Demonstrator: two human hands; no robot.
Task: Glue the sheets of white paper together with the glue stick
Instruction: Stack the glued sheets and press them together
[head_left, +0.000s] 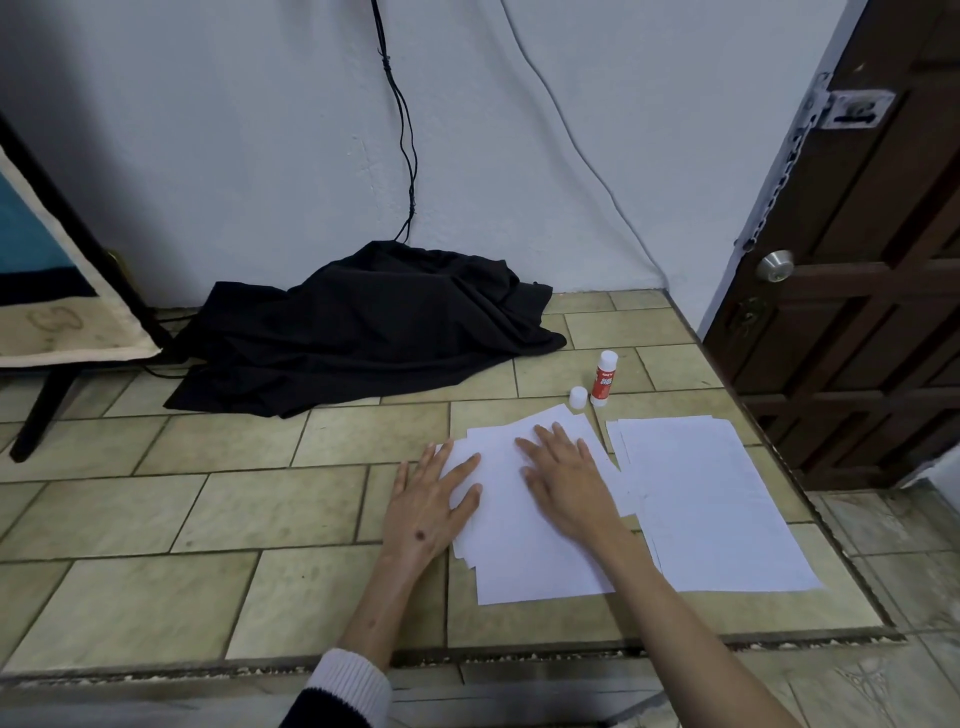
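On the stack of white paper, left hand and right hand press flat, fingers spread; the uncapped glue stick stands just beyond.

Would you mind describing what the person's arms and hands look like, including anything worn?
Both hands are bare: the left hand and right hand show no gloves. The left arm has a dark sleeve with a white ribbed cuff pushed up the forearm. The right forearm is bare in view.
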